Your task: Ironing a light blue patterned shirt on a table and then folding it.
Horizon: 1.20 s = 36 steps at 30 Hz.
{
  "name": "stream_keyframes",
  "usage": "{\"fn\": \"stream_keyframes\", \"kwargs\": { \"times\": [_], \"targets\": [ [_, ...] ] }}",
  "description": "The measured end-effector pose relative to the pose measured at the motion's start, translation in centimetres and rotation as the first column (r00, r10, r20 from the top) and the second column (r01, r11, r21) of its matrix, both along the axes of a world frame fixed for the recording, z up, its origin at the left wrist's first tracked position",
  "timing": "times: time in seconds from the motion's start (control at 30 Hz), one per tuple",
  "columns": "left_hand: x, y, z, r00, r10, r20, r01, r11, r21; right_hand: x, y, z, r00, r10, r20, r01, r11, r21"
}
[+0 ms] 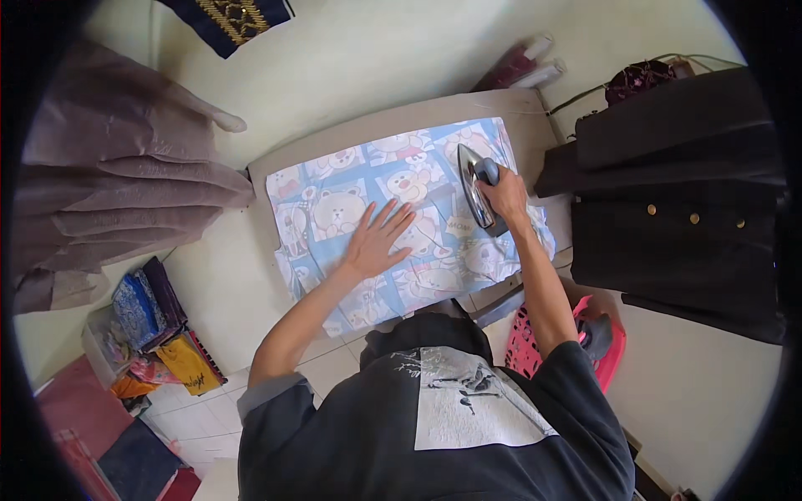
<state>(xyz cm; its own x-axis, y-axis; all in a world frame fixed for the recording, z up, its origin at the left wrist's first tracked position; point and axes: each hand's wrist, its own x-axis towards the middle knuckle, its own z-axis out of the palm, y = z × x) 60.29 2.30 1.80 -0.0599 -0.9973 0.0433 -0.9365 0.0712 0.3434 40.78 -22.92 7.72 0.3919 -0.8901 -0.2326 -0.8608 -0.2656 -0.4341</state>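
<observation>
A beige board (401, 117) takes up the middle of the view, and a pale blue cloth (334, 213) printed with cartoon bears in squares lies spread flat across most of it. To the right of the iron hand, a dark jacket (677, 209) with a row of small gold buttons lies folded on the white surface. Far to the left of the flat hand, mauve sheer fabric (117, 167) hangs in folds. Below that, on the tiled floor, a clear box (104, 338) holds folded cloths in blue, purple and yellow. Below the right forearm a pink basket (535, 346) stands on the floor.

The person's left hand (376, 242) rests palm down on the cloth with the fingers spread apart, pressing it flat and gripping nothing. The right hand (504, 199) is closed around the handle of an iron (478, 185), fingers wrapped tight. The iron sits on the cloth's upper right part, just right of the flat hand and well clear of it. Its long axis runs away from the person, tilted slightly left, with the pointed tip at the far end toward the board's far edge. Beyond the iron, at the board's far right corner, two dark red tubes (522, 65) with pale caps lie side by side.
</observation>
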Motion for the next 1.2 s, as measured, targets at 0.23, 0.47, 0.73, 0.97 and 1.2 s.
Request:
{"fn": "stream_keyframes", "kwargs": {
  "times": [0.23,0.47,0.73,0.97,1.2],
  "targets": [
    [-6.6,2.6,0.4,0.955,-0.167,-0.244,0.174,0.985,0.007,0.2,0.0,-0.3,1.000,0.025,-0.002,-0.026,0.999,-0.024],
    [-9.0,5.2,-1.7,0.965,-0.118,-0.233,0.079,0.982,-0.173,-0.1,0.0,-0.2,0.998,0.048,0.026,-0.047,0.997,-0.062],
    [-8.1,2.7,-0.2,0.897,0.271,-0.350,-0.307,0.950,-0.052,-0.1,1.6,-0.2,0.913,0.409,0.000,-0.409,0.913,-0.008],
    [-6.0,2.0,-1.3,0.882,0.472,0.013,-0.470,0.880,-0.066,0.8,0.8,-0.7,0.951,0.309,-0.011,-0.309,0.951,0.000],
    [-4.9,6.1,-0.2,0.854,0.519,0.030,-0.518,0.855,-0.033,0.4,1.3,-0.2,0.970,0.242,0.017,-0.242,0.970,-0.011]
  ]
}}
